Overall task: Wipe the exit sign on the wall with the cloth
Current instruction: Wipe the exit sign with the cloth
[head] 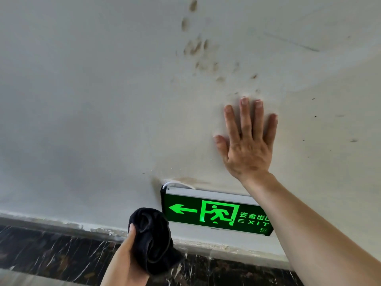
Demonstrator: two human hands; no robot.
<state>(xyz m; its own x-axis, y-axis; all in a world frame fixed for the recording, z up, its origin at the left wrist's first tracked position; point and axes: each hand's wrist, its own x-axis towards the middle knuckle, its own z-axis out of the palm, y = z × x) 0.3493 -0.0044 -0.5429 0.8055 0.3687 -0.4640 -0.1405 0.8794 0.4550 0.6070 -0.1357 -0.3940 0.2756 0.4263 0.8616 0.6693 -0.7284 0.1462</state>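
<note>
A lit green exit sign [214, 213] with a left arrow and a running figure is fixed low on the white wall. A bunched black cloth [152, 238] is gripped in my left hand [125, 259], just left of and below the sign's left end, apart from its face. Higher up, my right hand [247, 141] lies flat against the wall above the sign, fingers spread, holding nothing. My right forearm crosses in front of the sign's right end and hides that corner.
The white wall [92, 100] has brown smudges [198, 48] above my right hand. A dark marble skirting [51, 250] with white veins runs along the wall's foot. A white cable [175, 183] loops out at the sign's top left corner.
</note>
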